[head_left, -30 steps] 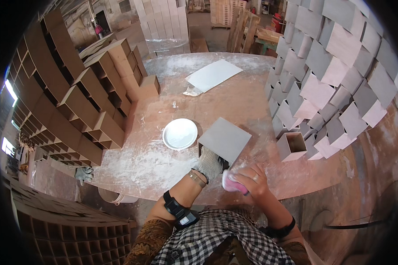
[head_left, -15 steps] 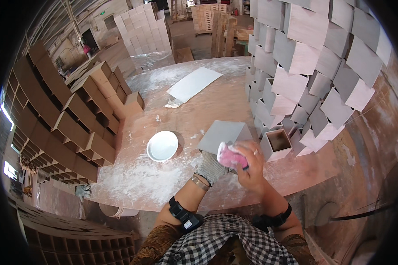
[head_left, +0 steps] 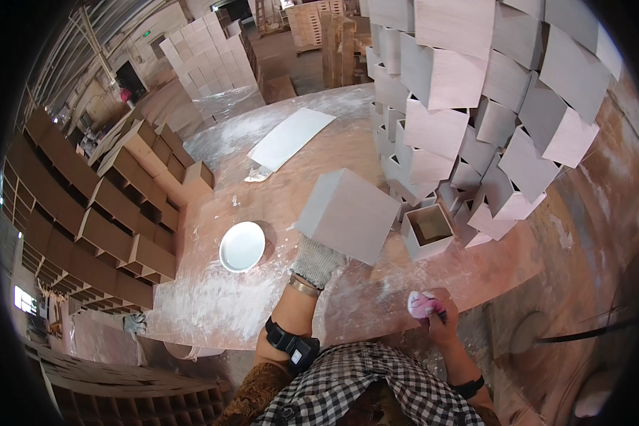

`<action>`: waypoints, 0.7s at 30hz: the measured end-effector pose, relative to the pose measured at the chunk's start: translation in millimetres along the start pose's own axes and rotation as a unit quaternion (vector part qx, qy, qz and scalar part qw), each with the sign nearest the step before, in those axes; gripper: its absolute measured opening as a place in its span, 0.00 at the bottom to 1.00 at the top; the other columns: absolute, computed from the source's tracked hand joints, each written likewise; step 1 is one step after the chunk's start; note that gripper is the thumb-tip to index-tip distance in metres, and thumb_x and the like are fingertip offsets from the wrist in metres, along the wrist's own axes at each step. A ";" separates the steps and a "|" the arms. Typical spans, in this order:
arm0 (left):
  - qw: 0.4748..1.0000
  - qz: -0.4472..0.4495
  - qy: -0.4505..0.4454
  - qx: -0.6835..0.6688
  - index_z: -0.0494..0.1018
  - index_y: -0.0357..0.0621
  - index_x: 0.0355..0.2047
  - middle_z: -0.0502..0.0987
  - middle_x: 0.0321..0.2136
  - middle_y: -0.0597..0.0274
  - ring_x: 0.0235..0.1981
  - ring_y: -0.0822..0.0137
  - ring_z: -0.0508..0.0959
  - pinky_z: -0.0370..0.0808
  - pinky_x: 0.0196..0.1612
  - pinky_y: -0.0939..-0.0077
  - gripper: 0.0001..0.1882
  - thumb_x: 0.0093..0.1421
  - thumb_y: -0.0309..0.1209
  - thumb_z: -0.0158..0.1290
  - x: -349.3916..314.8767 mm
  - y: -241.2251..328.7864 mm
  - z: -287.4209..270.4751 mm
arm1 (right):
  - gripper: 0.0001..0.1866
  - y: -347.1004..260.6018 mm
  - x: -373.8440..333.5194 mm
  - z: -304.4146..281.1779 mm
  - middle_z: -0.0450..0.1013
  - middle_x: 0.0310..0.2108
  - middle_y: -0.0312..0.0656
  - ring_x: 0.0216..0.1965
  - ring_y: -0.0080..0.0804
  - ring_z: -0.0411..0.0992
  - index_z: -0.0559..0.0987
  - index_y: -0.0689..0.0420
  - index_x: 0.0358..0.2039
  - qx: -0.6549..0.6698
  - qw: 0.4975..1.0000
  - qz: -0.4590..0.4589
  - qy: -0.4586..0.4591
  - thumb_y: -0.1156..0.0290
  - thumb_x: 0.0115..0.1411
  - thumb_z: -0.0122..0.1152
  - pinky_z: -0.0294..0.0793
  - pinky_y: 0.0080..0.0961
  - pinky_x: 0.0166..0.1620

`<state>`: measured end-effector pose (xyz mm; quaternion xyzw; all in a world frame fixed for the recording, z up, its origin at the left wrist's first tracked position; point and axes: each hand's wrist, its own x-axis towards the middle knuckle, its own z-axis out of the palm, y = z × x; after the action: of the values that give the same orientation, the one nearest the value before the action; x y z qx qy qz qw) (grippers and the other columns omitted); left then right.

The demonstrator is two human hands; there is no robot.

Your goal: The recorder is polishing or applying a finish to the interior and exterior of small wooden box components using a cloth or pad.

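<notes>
A pale grey box (head_left: 355, 213) is held up tilted over the middle of the table, two of its smooth faces showing. My left hand (head_left: 318, 261), in a knitted grey glove, grips it from its near lower side; the fingers are hidden by the box. Lower right, near the table's front edge and apart from the box, my bare right hand (head_left: 444, 324) is closed around a pink and white pad (head_left: 423, 304), a sponge or bunched cloth. Left of the box stands a white bowl (head_left: 224, 261) with whitish contents.
Grey-white boxes (head_left: 440, 131) rise in a tall stack at right, one open box (head_left: 422, 245) standing at its foot. Brown unpainted boxes (head_left: 113, 227) are stacked at left. A white sheet (head_left: 291, 138) lies at the back of the powder-smeared table (head_left: 206, 305).
My right hand has drawn away from the box, down and to the right, with the pink pad. My left hand has lifted and turned the box, showing a different face. The view has shifted slightly.
</notes>
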<state>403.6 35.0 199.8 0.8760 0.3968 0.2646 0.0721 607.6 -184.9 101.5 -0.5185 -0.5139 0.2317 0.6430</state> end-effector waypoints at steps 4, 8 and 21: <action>0.999 0.003 0.035 0.031 0.73 0.44 0.40 0.77 0.37 0.58 0.40 0.56 0.76 0.73 0.44 0.64 0.15 0.54 0.36 0.51 4.4 8.3 13.8 | 0.09 11.5 -7.8 -14.6 0.71 0.40 0.43 0.41 0.30 0.69 0.75 0.64 0.41 0.084 0.990 0.094 0.070 0.77 0.60 0.53 0.68 0.26 0.47; 0.996 0.050 0.005 -0.077 0.74 0.44 0.38 0.77 0.35 0.57 0.39 0.56 0.76 0.73 0.41 0.64 0.13 0.54 0.36 0.51 11.0 3.9 40.4 | 0.10 16.3 -13.0 -26.6 0.72 0.40 0.41 0.42 0.28 0.69 0.74 0.65 0.42 0.121 0.973 0.171 0.095 0.77 0.60 0.53 0.67 0.24 0.49; 0.902 0.290 -0.311 0.077 0.78 0.49 0.32 0.79 0.32 0.54 0.35 0.56 0.79 0.76 0.38 0.64 0.12 0.52 0.40 0.51 95.5 80.5 90.1 | 0.10 41.1 -56.9 -61.5 0.73 0.38 0.40 0.42 0.27 0.70 0.75 0.64 0.42 0.062 0.963 0.175 0.194 0.79 0.59 0.53 0.66 0.24 0.49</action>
<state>555.5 58.3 189.1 0.9929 0.1015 -0.0430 0.0442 652.0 -243.9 44.4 -0.5939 -0.2656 0.2672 0.7109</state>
